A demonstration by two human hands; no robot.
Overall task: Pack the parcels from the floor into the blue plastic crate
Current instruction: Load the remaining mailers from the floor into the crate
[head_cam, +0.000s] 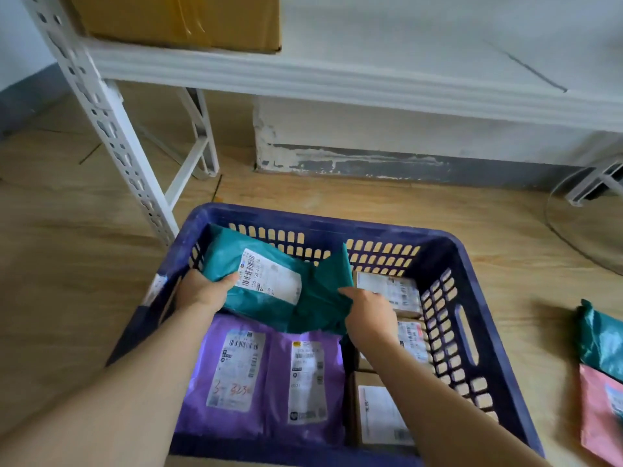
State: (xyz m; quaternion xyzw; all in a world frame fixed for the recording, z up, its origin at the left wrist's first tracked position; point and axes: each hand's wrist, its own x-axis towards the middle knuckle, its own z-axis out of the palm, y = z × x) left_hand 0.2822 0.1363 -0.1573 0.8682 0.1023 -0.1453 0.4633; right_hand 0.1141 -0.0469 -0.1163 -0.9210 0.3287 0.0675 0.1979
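Observation:
The blue plastic crate (468, 274) stands on the wooden floor in front of me. Inside it, a teal parcel (269, 298) with a white label leans against the far left wall. My left hand (202, 291) grips its left edge and my right hand (369, 315) holds its right flap. Two purple parcels (259, 375) lie flat in the near left of the crate. Small cardboard boxes (387, 288) with labels line the right side, partly hidden by my right arm. On the floor at the far right lie another teal parcel (601, 342) and a pink parcel (600, 412).
A white metal shelf rack (111, 129) stands behind the crate, its slotted leg just left of the crate's far corner. A cardboard box (178, 18) sits on the shelf. A wall base (371, 156) runs behind, and a clear round sheet (586, 230) lies on the floor right.

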